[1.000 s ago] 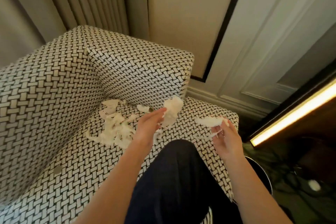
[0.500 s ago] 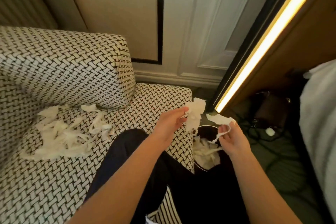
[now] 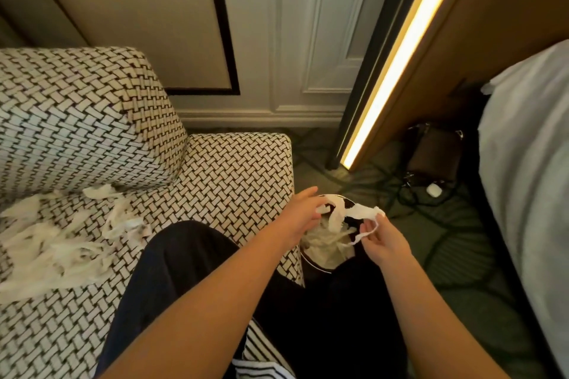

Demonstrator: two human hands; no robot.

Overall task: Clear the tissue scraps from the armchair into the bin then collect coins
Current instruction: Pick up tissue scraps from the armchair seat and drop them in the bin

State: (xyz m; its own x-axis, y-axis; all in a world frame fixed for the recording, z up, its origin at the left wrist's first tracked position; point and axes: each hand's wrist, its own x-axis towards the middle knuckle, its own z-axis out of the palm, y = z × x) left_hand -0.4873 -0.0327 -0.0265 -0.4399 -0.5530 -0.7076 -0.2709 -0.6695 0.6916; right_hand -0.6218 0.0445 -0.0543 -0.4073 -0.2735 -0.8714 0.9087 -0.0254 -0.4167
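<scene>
Over the bin (image 3: 312,263) beside the armchair (image 3: 234,169), we pinch tissue strips (image 3: 363,212) in left hand (image 3: 300,215) and right hand (image 3: 385,240), held close together so they fall straight inside.

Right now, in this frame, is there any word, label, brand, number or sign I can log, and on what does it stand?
No readable text.
The armchair shows only a woven pattern.
The tissue strips pinched by the left hand and right hand, and the bin, show no print.
The dark bag and small white object on the floor are too dim and small to show any lettering.
</scene>
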